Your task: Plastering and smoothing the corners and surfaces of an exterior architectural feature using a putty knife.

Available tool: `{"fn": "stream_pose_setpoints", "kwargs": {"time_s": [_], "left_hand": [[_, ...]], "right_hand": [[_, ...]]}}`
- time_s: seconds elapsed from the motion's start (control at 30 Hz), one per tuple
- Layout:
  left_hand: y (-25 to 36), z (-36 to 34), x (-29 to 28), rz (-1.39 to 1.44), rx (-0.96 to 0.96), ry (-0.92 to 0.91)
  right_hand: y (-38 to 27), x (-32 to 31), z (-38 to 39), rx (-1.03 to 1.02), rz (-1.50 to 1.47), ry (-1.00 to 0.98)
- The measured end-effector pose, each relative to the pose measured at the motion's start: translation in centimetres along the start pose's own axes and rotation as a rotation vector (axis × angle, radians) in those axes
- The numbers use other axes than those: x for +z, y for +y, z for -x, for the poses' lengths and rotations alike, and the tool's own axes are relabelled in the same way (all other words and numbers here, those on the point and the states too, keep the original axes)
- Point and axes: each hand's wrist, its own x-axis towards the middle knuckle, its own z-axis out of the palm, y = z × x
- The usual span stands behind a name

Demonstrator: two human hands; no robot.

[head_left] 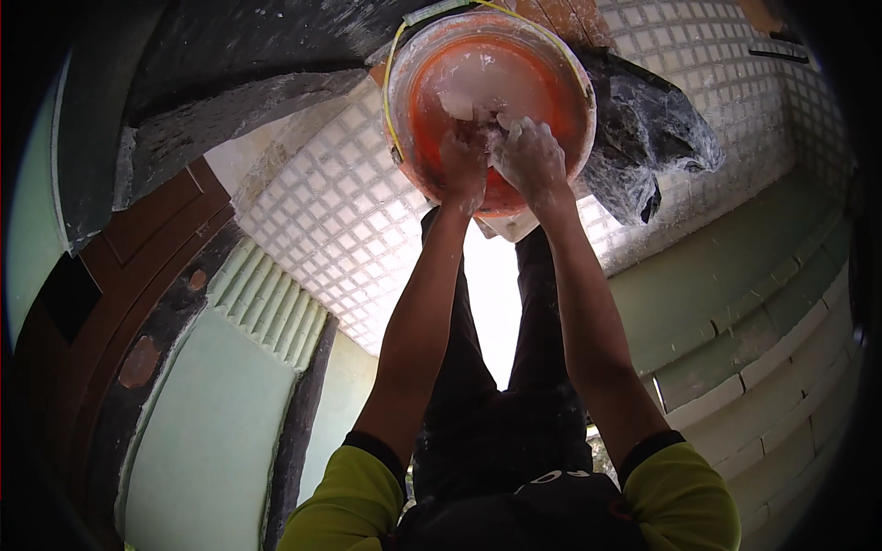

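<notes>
Both my arms reach into an orange bucket (562, 87) whose rim and walls are smeared with white. Cloudy, pale liquid (496, 64) lies in it. Just above or partly in the liquid, my left hand (464, 170) is closed, its fingertips mostly hidden. Close beside it, almost touching, my right hand (533, 156) is curled and coated with white residue. Something small and dark shows between the two hands; its kind cannot be made out. A whitish lump (457, 105) appears just beyond my left fingers. The bucket's yellow handle (390, 115) rests along the left rim.
Right of the bucket lies a crumpled black plastic sheet or bag (652, 138) dusted with white. Beneath is a pale floor of small square tiles (322, 202). A dark, splattered surface (248, 46) stands at upper left, a brown wooden door (152, 220) below it.
</notes>
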Motion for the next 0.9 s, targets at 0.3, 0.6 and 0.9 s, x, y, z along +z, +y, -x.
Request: {"fn": "stream_pose_setpoints", "kwargs": {"time_s": [0.3, 0.6, 0.9], "left_hand": [[0.3, -0.2, 0.2, -0.047, 0.102, 0.043], [1.1, 0.0, 0.6, 0.013, 0.057, 0.084], [1.3, -0.5, 0.0, -0.295, 0.047, 0.065]], "right_hand": [[-0.7, -0.3, 0.7, 0.028, 0.001, 0.065], [-1.3, -1.5, 1.7, 0.11, -0.098, -0.096], [-3.1, -3.8, 3.9, 0.164, -0.177, -0.192]]}}
